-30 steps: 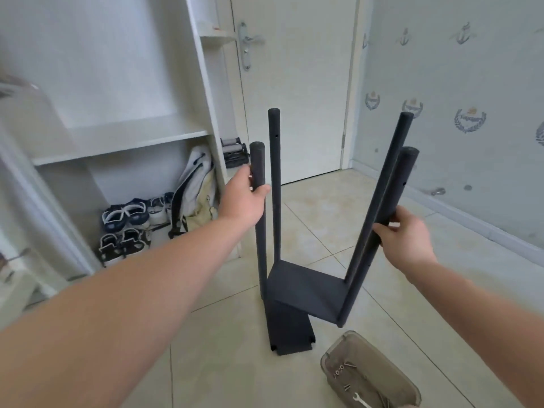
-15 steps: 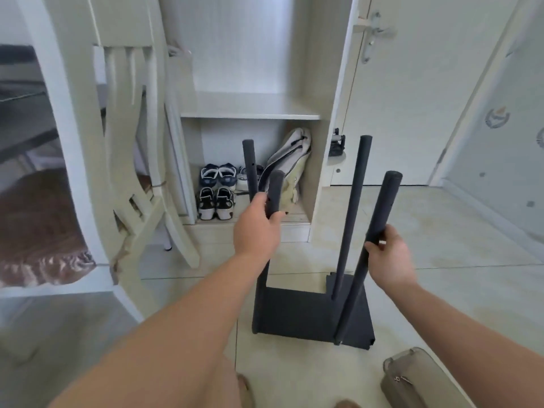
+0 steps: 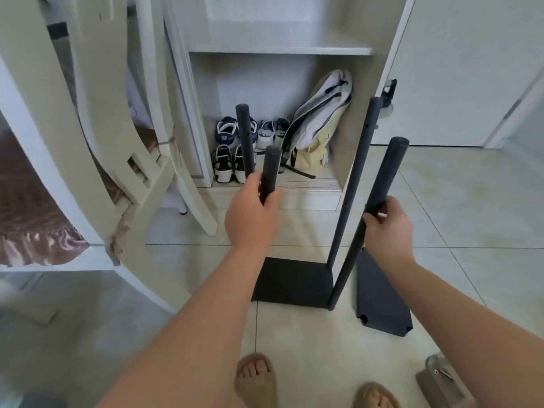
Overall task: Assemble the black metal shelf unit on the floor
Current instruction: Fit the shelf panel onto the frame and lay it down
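- The half-built shelf unit stands on the tiled floor in front of an open cabinet. Its bottom panel is low down with four posts rising from it. I cannot tell whether the panel sits flat on the tiles or is held just off them.
- The left hand is wrapped around the near-left post below its top, fingers curled round it.
- The right hand grips the near-right post partway down in the same curled hold.
- The far-left post and far-right post are held by nothing, and the posts splay apart rather than running parallel. If the joints at the panel are loose, any twist between the two hands could rack the frame or work a post free.
- A spare panel lies flat on the floor, just beside the unit on the right. Swinging the unit that way could make a post foot land on it and scrape both parts.
- A white chair leans close on the left, and the far posts could knock it or the cabinet's edge if the unit tips forward.
- Sandalled feet are near the panel's front edge, so a slipped grip would probably drop metal on the toes.
- A tray of small hardware sits by the right foot, where it is easy to kick and scatter.
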The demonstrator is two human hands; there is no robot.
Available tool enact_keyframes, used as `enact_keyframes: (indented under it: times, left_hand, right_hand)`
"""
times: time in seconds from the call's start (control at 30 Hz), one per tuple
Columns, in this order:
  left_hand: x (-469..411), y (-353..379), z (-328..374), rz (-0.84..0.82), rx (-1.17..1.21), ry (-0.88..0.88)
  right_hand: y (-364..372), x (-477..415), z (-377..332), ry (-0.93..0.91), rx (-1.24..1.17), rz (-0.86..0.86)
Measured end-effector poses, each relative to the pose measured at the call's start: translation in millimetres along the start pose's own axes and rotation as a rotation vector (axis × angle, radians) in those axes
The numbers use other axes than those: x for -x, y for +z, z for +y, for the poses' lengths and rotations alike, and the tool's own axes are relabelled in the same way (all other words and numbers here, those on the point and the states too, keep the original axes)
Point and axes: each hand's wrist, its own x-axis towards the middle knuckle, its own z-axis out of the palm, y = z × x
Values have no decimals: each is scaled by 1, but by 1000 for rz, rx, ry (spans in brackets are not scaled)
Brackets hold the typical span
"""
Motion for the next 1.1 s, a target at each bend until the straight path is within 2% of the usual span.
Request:
enact_keyframes:
  times: [0.27, 0.37, 0.5, 0.77, 1.0, 1.1]
  left_hand:
    - [-17, 7, -23, -10, 59, -15]
    - [-14, 12, -35, -89, 34, -63]
    - [-4, 17, -47, -200, 14, -200]
    - [9, 25, -37, -192, 22, -204]
    - [16, 35, -35, -226, -35, -267]
    - [18, 36, -35, -270, -102, -364]
  right_hand:
    - [5, -22, 21, 26, -4, 10]
    - [3, -23, 30, 36, -6, 11]
    - [4, -19, 41, 122, 64, -82]
    - [-18, -16, 53, 168, 41, -33]
    - [-20, -10, 62, 155, 81, -161]
    - [-25, -10, 66, 206, 103, -240]
